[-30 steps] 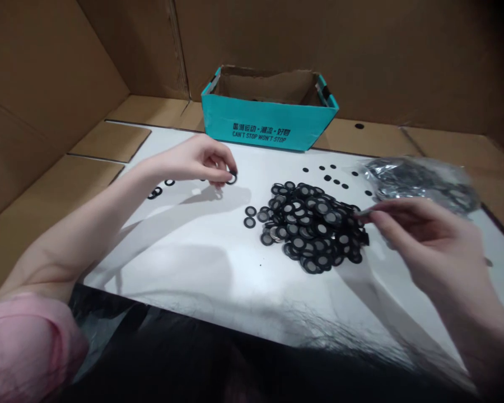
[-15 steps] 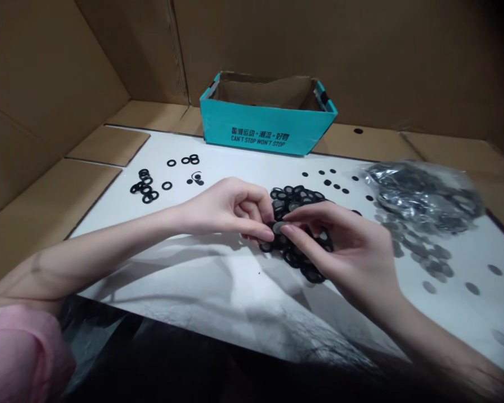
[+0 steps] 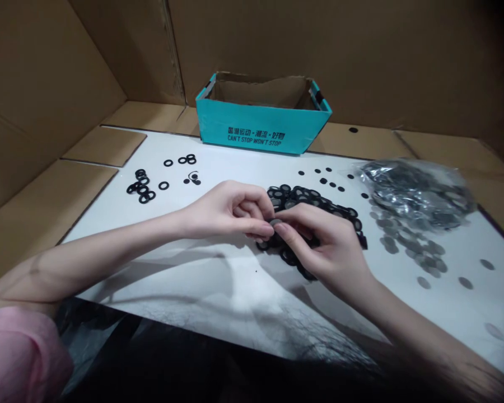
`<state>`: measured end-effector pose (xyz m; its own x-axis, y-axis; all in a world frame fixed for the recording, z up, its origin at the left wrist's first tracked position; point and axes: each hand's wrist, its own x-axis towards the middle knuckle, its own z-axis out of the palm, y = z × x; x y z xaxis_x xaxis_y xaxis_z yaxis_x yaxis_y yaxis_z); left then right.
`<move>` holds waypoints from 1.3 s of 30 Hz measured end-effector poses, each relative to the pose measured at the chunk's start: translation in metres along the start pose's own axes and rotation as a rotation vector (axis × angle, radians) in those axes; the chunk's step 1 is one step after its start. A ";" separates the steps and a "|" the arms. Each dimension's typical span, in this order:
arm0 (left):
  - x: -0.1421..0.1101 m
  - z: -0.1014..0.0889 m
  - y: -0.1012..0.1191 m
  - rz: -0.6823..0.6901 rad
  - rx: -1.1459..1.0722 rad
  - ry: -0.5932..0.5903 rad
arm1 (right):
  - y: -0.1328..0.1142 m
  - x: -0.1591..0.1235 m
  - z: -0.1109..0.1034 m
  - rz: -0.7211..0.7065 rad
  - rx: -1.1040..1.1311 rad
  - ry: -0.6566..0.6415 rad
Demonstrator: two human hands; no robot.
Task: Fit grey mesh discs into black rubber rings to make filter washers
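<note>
My left hand [image 3: 237, 210] has its thumb and fingers closed on the edge of a small black ring, mostly hidden by the fingertips. A thin grey disc [image 3: 274, 223] shows at the ring, between my two hands. From the other side, my right hand [image 3: 325, 232] pinches the disc between thumb and forefinger. How the disc sits against the ring cannot be made out. Behind and under my right hand spreads a heap of black rings with grey discs in them [image 3: 315, 198].
A turquoise open box [image 3: 260, 126] stands at the back. Empty black rings [image 3: 144, 190] and small black discs [image 3: 194, 177] lie left. More black dots [image 3: 323, 181] lie at centre right. At right are a clear plastic bag [image 3: 415, 190] and loose grey discs [image 3: 424, 252].
My right hand has moved left, closer to my left hand, and its fingers have drawn in over the disc. More of the heap's right side shows. The view has shifted slightly.
</note>
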<state>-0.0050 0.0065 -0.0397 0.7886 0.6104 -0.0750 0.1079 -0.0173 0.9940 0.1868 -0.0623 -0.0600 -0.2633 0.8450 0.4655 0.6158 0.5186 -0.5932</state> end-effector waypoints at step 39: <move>0.000 -0.003 0.019 -0.112 0.068 -0.226 | -0.009 -0.005 -0.004 -0.002 0.158 -0.020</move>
<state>-0.0046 0.0090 -0.0205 0.8839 0.4192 -0.2073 0.2365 -0.0181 0.9715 0.1857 -0.0718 -0.0545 -0.2796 0.8456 0.4546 0.4911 0.5329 -0.6891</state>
